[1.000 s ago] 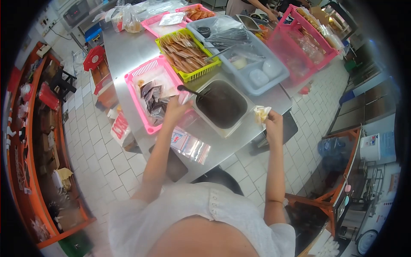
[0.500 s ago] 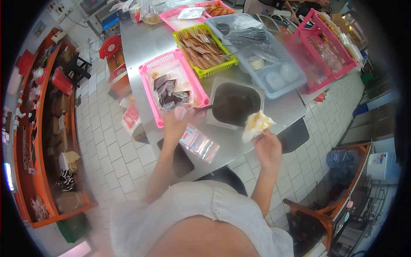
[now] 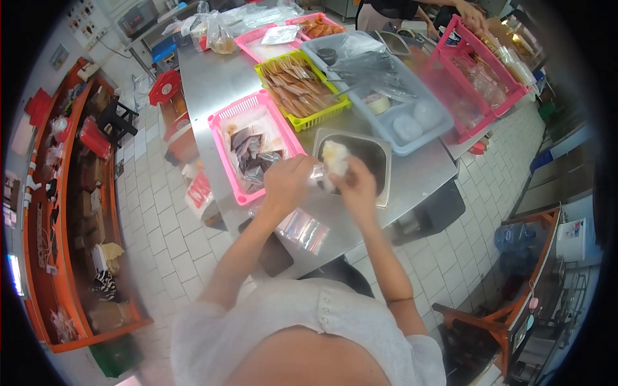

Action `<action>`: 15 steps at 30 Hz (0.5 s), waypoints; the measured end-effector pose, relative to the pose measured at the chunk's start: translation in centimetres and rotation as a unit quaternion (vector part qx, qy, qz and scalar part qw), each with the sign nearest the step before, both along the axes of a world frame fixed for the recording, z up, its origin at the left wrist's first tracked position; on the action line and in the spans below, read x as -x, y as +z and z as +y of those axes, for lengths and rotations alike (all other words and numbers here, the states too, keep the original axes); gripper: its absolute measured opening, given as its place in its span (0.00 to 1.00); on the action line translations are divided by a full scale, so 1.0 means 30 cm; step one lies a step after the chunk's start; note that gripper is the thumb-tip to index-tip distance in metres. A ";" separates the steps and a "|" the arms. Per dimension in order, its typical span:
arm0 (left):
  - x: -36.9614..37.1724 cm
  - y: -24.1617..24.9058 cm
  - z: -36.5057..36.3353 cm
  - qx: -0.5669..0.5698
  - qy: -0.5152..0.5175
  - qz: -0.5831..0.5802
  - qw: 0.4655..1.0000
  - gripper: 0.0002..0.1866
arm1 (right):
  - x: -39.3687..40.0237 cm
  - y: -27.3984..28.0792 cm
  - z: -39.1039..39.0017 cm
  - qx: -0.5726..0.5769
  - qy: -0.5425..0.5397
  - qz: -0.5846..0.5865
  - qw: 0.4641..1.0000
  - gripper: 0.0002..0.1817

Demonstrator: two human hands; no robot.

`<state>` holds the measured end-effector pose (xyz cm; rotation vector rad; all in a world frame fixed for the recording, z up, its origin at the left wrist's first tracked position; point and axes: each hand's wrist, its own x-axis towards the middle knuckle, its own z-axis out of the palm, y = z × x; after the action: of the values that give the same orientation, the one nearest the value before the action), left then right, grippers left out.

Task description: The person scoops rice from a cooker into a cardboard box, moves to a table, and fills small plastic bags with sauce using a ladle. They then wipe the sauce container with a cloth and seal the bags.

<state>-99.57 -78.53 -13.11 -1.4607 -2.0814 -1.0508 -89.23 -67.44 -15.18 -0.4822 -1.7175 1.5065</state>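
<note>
Both my hands meet over the near edge of a steel pan (image 3: 384, 168) of dark sauce on the steel table. My right hand (image 3: 356, 188) holds a small clear bag with pale yellowish food (image 3: 335, 157) in it. My left hand (image 3: 287, 183) grips the same bag at its left side, close to the right hand. A pink basket (image 3: 222, 129) with dark sauce packets lies just left of my left hand. A stack of clear printed pouches (image 3: 302, 229) lies on the table below my hands.
A yellow-green basket (image 3: 329, 110) of brown packets and a grey tub (image 3: 421, 138) with bags and white lumps stand behind the pan. A tall pink crate (image 3: 476, 77) is at the right, where another person's hand (image 3: 468, 14) reaches. Orange shelves (image 3: 48, 186) line the left wall.
My right hand carried the pale bag left from the table's right side to above the pan. My left hand left the ladle handle and came to the bag.
</note>
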 end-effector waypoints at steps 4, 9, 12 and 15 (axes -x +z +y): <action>0.072 0.035 0.061 0.002 -0.031 0.050 0.998 0.13 | 0.045 0.025 0.024 -0.120 -0.014 -0.136 0.983 0.14; 0.093 0.032 0.098 -0.018 -0.076 0.080 0.994 0.10 | 0.099 0.014 0.057 -0.311 -0.013 -0.061 0.948 0.06; 0.085 0.030 0.107 -0.021 -0.074 0.090 0.993 0.11 | 0.084 0.018 0.075 -0.334 -0.007 -0.082 0.939 0.06; 0.078 0.024 0.103 -0.026 -0.063 0.087 0.994 0.12 | 0.072 -0.032 0.104 -0.363 -0.035 -0.145 0.920 0.06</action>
<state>-101.92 -75.44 -12.41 -1.6144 -1.8493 -0.9780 -91.38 -64.33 -16.14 -0.3672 -2.2982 0.6687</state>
